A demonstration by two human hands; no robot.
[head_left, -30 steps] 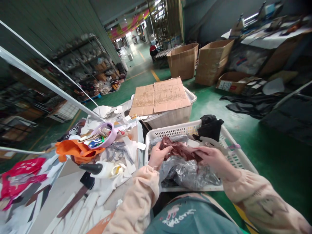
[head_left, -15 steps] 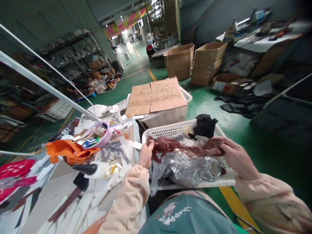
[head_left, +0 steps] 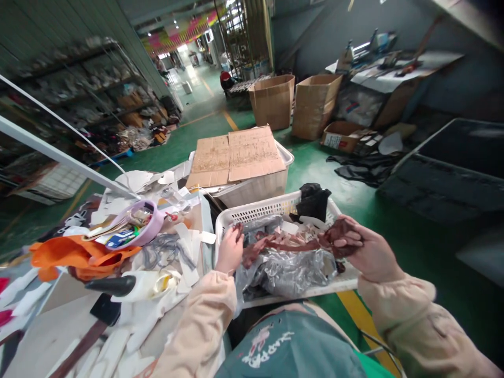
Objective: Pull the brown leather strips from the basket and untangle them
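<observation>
At the far left the desk (head_left: 51, 325) carries an orange cloth (head_left: 74, 254), a pink bowl (head_left: 136, 227) filled with small odds and ends, a bottle with a black cone tip (head_left: 118, 285) lying on its side, and many white cut pieces (head_left: 185, 247).

The left hand (head_left: 229, 251) sits at the left rim of the white basket (head_left: 252, 212). Its grip is curled shut, pinching the left end of a dark red strip (head_left: 291, 244) of leather-like material. The strip runs across the top of the basket, just above the crumpled clear plastic bag (head_left: 291, 273) that lies inside.

The right hand (head_left: 364, 252) is at the basket's right edge, fingers pressed together around the strip's bunched right end, so the strip hangs stretched between both hands.

Compared with a second ago, the hands are now well apart: then they met over the middle of the basket with the red material gathered in a lump between them; half a second ago they had begun pulling outward, and now the strip is drawn thinner and longer. The view has also swung slightly, bringing more of the right-hand floor in.

The basket also holds white cut shapes and a black bundle (head_left: 313, 199) at its back rim. Behind it stands a white tub (head_left: 260, 186) covered by flat cardboard sheets (head_left: 236, 155), and farther off on the green floor (head_left: 394, 231) stand open cardboard boxes (head_left: 273, 100).
</observation>
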